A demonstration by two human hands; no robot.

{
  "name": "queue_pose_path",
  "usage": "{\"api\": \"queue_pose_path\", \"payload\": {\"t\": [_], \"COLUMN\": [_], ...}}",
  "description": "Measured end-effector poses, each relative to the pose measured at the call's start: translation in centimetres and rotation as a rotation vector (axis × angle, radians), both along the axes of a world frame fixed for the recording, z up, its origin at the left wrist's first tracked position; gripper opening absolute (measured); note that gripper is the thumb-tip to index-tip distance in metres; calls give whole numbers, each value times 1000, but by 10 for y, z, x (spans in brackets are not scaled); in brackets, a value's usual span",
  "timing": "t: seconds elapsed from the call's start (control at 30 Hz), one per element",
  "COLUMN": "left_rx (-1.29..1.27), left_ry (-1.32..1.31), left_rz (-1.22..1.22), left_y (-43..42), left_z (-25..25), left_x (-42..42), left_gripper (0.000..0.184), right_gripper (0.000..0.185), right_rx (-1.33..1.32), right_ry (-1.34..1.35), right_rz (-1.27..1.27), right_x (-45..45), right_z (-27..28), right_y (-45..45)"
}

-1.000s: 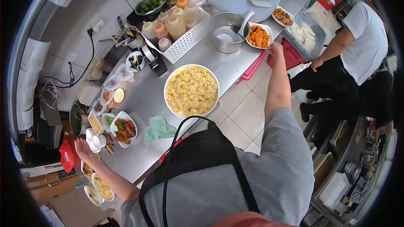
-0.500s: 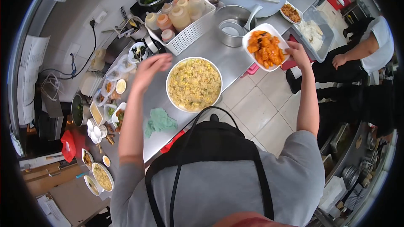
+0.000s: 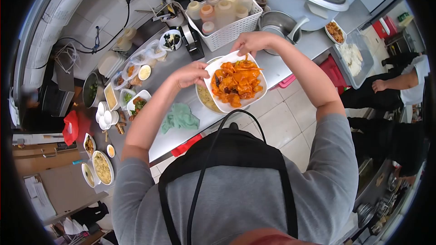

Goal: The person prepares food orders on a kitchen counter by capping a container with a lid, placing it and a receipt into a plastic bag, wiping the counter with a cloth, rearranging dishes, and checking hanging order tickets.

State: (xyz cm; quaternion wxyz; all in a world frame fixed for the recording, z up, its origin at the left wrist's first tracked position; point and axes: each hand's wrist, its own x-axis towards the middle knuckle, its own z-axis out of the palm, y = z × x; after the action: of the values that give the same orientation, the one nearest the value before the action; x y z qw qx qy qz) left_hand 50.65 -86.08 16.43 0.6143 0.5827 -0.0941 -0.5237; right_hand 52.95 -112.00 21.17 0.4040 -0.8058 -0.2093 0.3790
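A white square dish of orange-sauced food pieces is held up in front of me, over the counter's edge. My left hand is closed on its left rim. At the far rim, my right hand grips the same dish. Beneath it, a large white bowl of fried rice is mostly hidden, with only its left part showing. A crumpled green cloth lies on the counter near my left forearm.
A white basket of sauce bottles and a metal pot stand at the back. Containers and a small bowl line the left side. Another person stands at the right, near a tub of white food.
The dish has moved left from the right side to above the fried rice. My left hand has come down and taken hold of its rim. My right hand still holds it.
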Motion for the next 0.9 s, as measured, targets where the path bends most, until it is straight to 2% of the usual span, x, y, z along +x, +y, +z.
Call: {"api": "queue_pose_path", "payload": {"t": [0.07,0.13,0.17,0.2,0.23,0.3,0.33,0.4,0.53,0.63,0.73,0.8,0.83,0.87,0.9], "left_rx": [14,5,-4,-25,-23,-131,-133,-188,-197,-217,-222,-205,-206,-223,-241], "left_ry": [0,0,1,10,13,40,39,75,24,-3,-41,-59,-61,-76,-92], "left_rz": [150,251,343,404,419,621,644,711,745,807,882,944,943,967,992], "left_y": [10,25,33,38,42,49,54,66,85,96,106,112,115,118,121], "left_z": [-8,-21,-25,-22,-22,-23,-24,-30,-29,-37,-43,-47,-48,-49,-50], "left_x": [-15,-28,-34,-43,-50,-63,-66,-71,-80,-89,-99,-104,-108,-113,-117], "left_gripper": [32,32,31,29,29,30,30,31,31,31,32,33,33,33,34], "right_gripper": [27,25,29,27,23,22,23,20,10,14,20,32,37,40,43], "right_rx": [135,-248,-624,-957,-1055,-1163,-1201,-1197,-1050,-1135,-1020,-554,-309,-206,-136], "right_ry": [34,-243,-794,-743,-773,-677,-656,-701,-1106,-1097,-1138,-1219,-1150,-1016,-1094], "right_rz": [-53,-237,-77,-370,-480,-523,-515,-539,-723,-719,-768,-798,-821,-737,-630], "right_x": [9,57,75,57,57,42,37,29,-15,-57,-88,-102,-109,-125,-129], "right_z": [1,-27,-46,-48,-79,-94,-93,-86,-85,-91,-77,-59,-58,-39,-54], "right_y": [-2,-52,-85,-100,-123,-131,-129,-126,-127,-114,-81,-45,-19,22,45]}}
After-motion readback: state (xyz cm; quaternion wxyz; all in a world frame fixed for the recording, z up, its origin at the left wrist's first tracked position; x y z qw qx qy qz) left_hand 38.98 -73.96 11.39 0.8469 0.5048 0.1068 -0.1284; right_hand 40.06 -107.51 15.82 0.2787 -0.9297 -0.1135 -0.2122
